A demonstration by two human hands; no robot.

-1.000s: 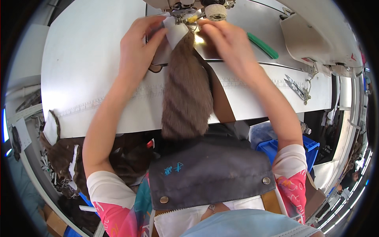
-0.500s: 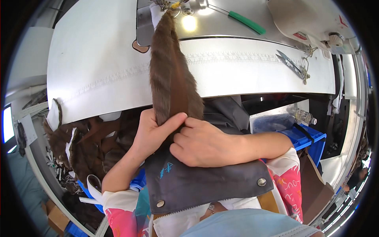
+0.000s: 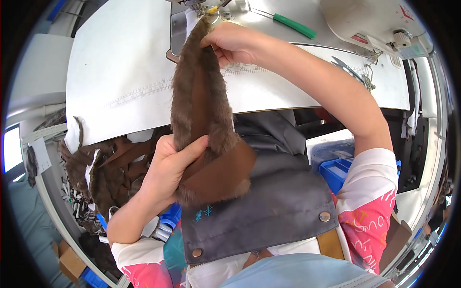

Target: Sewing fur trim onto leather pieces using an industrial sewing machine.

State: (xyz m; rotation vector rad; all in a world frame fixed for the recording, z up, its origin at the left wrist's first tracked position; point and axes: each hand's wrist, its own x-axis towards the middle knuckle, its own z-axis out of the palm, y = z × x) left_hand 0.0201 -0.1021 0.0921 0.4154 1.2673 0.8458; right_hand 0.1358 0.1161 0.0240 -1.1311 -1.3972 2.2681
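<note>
A long brown fur strip [image 3: 185, 91] with a smooth brown backing runs from the sewing machine's needle area [image 3: 198, 8] down to my lap. My left hand [image 3: 175, 161] grips it at its near end, thumb pressed on top. Below that hand the strip's end folds over, showing its smooth side. Up near the needle, my right hand [image 3: 233, 43] pinches the strip's right edge between thumb and fingers. The strip's far tip lies at the machine's foot, where details are too small to tell.
A green-handled screwdriver [image 3: 295, 26] lies on the metal machine bed. Thread snips [image 3: 353, 72] rest on the white table [image 3: 120, 57] at the right. More brown fur pieces [image 3: 115, 168] are heaped below its left edge. A blue bin [image 3: 335, 173] stands to the right of my lap.
My right hand has left the near end beside my left hand and moved up to the strip's edge near the needle. The strip's near end now hangs folded over.
</note>
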